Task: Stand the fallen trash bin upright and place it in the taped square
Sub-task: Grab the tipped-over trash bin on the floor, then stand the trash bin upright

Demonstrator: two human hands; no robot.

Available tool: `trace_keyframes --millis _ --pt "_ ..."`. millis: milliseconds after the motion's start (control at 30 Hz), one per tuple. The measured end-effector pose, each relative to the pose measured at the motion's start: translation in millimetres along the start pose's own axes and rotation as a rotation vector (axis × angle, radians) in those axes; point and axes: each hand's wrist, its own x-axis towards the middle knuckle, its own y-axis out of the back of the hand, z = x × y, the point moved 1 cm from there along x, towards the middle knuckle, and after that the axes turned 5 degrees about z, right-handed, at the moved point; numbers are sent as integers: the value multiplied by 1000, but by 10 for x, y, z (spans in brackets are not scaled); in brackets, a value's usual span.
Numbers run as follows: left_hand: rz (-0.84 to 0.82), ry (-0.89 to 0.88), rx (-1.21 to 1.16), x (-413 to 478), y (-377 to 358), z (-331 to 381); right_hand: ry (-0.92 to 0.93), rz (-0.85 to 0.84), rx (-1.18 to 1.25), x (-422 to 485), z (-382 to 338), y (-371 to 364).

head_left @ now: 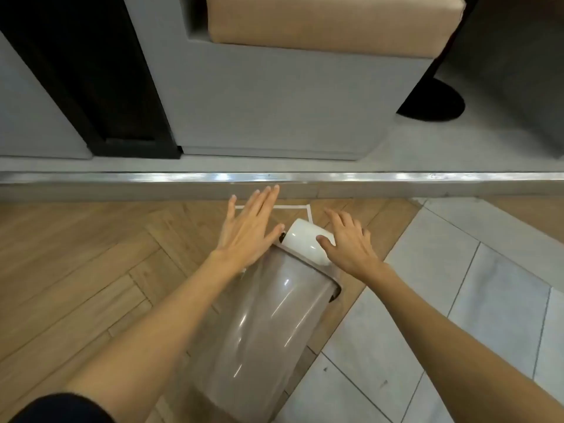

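A glossy taupe trash bin [268,325] lies on its side on the wooden floor, its white lid [305,239] pointing away from me. White tape marking a square [293,207] shows on the floor just beyond the lid, mostly covered by my hands and the bin. My left hand [248,227] hovers flat with fingers spread, left of the lid, its thumb close to the lid's edge. My right hand [345,242] is spread at the lid's right side, thumb against the white lid. Neither hand grips anything.
A metal-edged step [274,178] runs across right behind the taped square. Beyond it stands a grey seat block [274,102] with a tan cushion [329,19], and a dark panel [91,71] to the left. Grey tiles [442,300] lie to the right.
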Motion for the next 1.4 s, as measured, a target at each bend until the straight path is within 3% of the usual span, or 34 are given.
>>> trace_keyframes --millis 167,367,533,600,867,1133,1400 --pt "-196 281 -203 -184 -249 -70 -274 -71 160 -193 96 -298" --pt "-325 727 -649 -274 -282 61 -825 -57 818 -375 206 -428" --pt "-421 900 -837 -274 -327 167 -1144 -273 1210 -428 223 -553" --pt "-404 949 -878 -278 -364 190 -1147 -278 1297 -398 191 -588" --pt "-253 987 -928 -307 -196 320 -1021 -143 1237 -357 68 -501" --pt "-34 860 -1006 -335 364 353 -802 102 1189 -385 -185 -44" --pt "101 741 -1142 -759 646 308 -587 188 1198 -680 -379 212"
